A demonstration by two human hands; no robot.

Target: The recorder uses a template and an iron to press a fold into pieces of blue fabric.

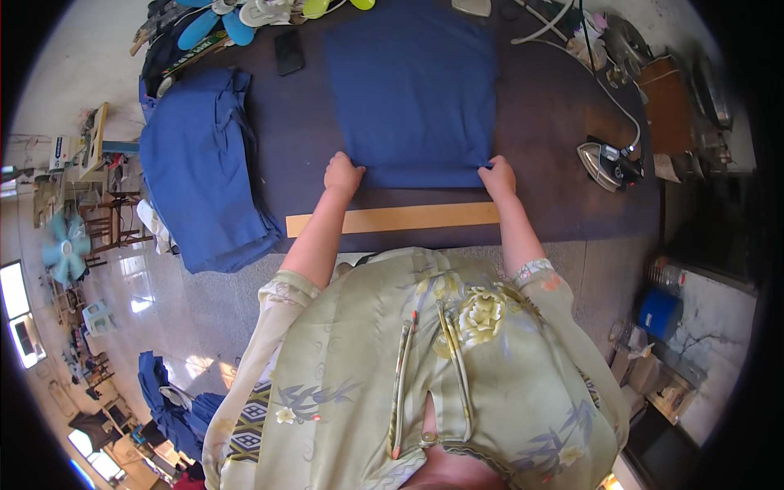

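Note:
A blue piece of cloth [412, 90] lies spread on the dark-covered table [547, 139], its near edge folded into a straight band. My left hand [344, 173] pinches the left corner of that band, and my right hand [497, 177] grips the right corner. Both hands are closed on the fabric, fingertips partly hidden by it. Between my forearms and the cloth's near edge runs a flat tan wooden strip [408, 218], partly covered by my left forearm. Whether the cloth is a finished garment I cannot tell.
A pile of blue garments [196, 171] hangs over the table's left edge. At the right stands an iron [608, 165] with its hose. A dark phone [289, 53] lies at the far left, near a blue fan [216, 20]. Beyond the left edge is a stool [99, 318].

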